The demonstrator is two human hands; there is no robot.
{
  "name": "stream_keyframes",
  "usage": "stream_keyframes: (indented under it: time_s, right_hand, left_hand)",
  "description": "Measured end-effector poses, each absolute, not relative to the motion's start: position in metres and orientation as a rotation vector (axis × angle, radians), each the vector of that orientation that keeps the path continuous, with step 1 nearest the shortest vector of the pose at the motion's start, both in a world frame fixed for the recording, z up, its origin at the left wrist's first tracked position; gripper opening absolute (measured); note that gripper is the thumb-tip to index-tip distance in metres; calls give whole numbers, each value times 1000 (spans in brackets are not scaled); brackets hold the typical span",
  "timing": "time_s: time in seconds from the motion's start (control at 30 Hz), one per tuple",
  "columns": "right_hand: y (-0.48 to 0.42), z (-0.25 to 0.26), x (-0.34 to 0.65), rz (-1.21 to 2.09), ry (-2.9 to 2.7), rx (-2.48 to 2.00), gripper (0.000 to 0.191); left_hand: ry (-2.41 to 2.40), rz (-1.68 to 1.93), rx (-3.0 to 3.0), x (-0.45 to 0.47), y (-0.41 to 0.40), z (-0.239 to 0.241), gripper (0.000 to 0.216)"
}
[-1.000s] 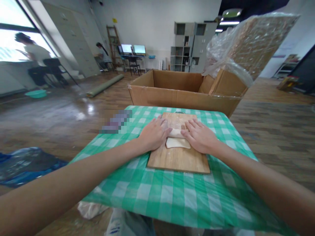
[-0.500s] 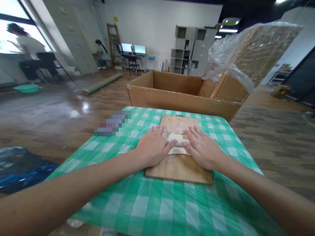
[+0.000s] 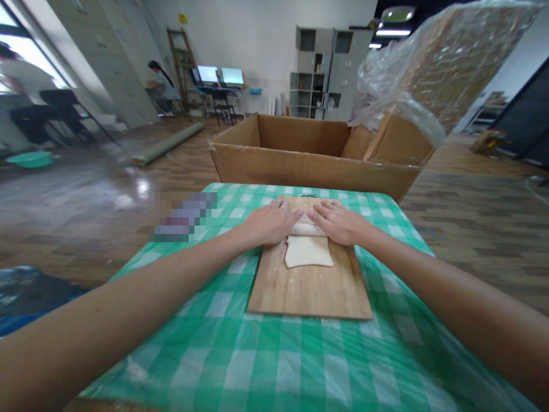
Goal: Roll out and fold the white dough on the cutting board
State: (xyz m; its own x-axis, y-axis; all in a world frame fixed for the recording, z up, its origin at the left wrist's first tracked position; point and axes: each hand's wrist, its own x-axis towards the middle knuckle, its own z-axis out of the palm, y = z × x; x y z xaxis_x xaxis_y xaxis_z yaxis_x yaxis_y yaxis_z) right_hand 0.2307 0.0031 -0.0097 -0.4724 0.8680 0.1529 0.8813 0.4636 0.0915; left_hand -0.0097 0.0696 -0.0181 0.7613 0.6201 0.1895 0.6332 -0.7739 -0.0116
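A flat sheet of pale dough [image 3: 308, 252] lies on a wooden cutting board [image 3: 309, 286] that rests on a table with a green-and-white checked cloth [image 3: 274, 355]. At the dough's far edge sits a pale roller-like cylinder [image 3: 306, 229], or a rolled-up part of the dough; I cannot tell which. My left hand [image 3: 271, 223] lies palm down on its left end, fingers stretched out. My right hand [image 3: 337, 222] lies flat on its right end, fingers extended too. Both hands press down on it side by side.
A large open cardboard box [image 3: 313, 154] stands just behind the table, with a plastic-wrapped board [image 3: 433, 74] leaning at its right. A rolled mat [image 3: 167, 144] lies on the wooden floor at left. People sit far back near a window and monitors.
Both hands have slid away from me along the board, with the cylinder under them. More of the flattened dough shows in front of the hands now.
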Motion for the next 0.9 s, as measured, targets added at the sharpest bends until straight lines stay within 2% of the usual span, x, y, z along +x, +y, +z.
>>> stream_keyframes:
  time_s: [0.13,0.3,0.6,0.9]
  right_hand:
    - [3,-9,229,-183,-2571,-1594,57]
    - [-35,-4,218,-329,-2588,-1577,58]
    - [-108,-11,192,-219,-2316,-1733,78]
    - [-35,-2,214,-276,-2469,-1660,57]
  left_hand:
    - [-1022,-212,-2882,-5,69,-11,57]
    - [-1096,-252,-2786,-10,29,2,57]
    - [-1102,-357,-2773,-38,-34,-2,65]
    - [-1274,-250,-2784,-7,27,2,69]
